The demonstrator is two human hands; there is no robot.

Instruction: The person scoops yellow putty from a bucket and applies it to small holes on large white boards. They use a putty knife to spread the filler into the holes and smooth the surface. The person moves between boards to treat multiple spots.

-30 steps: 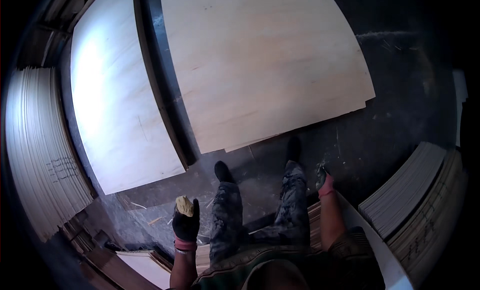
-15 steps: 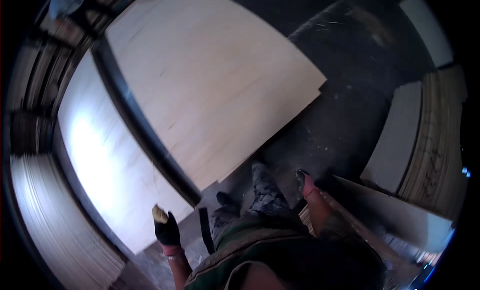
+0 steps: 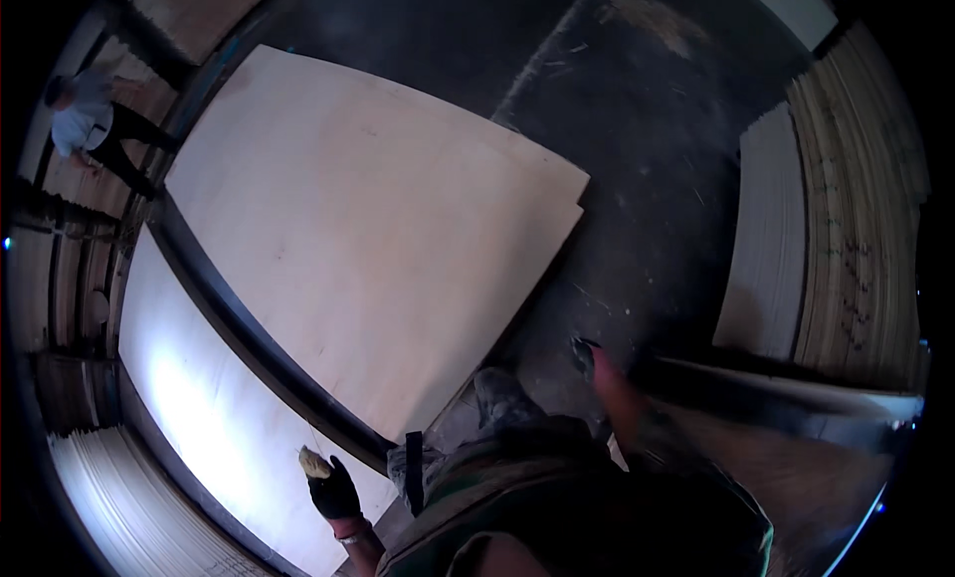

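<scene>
My left hand [image 3: 334,492], in a dark glove with a pink cuff, is closed on a small tan piece [image 3: 314,464] with an uneven edge; its kind is too unclear to name. It hovers over the near end of a narrow, brightly lit pale wooden sheet [image 3: 209,408]. A wide pale wooden sheet [image 3: 358,219] lies beyond it, across a dark gap. My right hand [image 3: 585,356], also gloved, hangs above the dark floor near the wide sheet's near corner, touching nothing that I can see. Its fingers are small and blurred.
Tall stacks of thin wooden sheets [image 3: 856,239] stand on the right, and another stack [image 3: 139,507] at the lower left. At the far left a person [image 3: 95,129] in a light top stands by more stacks. Dark floor [image 3: 647,229] with bits of debris runs between.
The whole view has turned and shifted, so the sheets sit lower and further left. The person at the far left shows more fully. My left hand still holds the tan piece.
</scene>
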